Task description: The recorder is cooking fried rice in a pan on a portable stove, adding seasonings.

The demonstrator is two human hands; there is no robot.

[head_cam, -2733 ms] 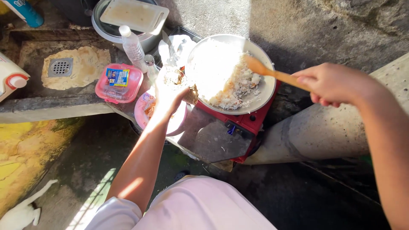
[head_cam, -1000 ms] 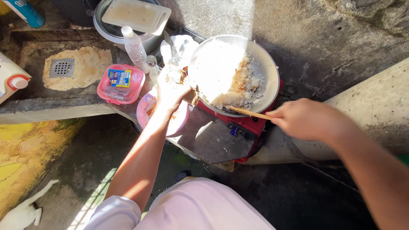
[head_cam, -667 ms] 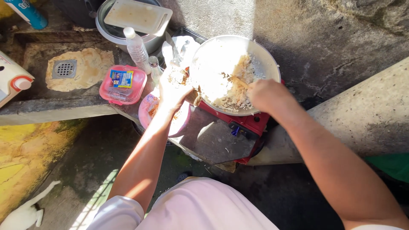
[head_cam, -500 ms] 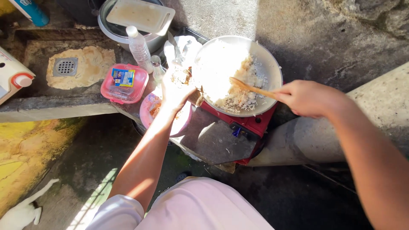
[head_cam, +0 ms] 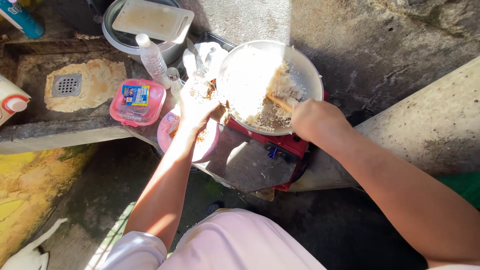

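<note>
Round metal pan, wooden spatula in right hand

Probably a makeshift outdoor home kitchen: red portable stove on rough concrete, beside a floor drain.

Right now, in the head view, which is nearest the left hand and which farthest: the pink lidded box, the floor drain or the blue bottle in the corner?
From the left hand outward:
1. Pink lidded box, just to its left on the ledge.
2. Floor drain, further left, in the pale patch.
3. Blue bottle, far top-left corner.
</note>
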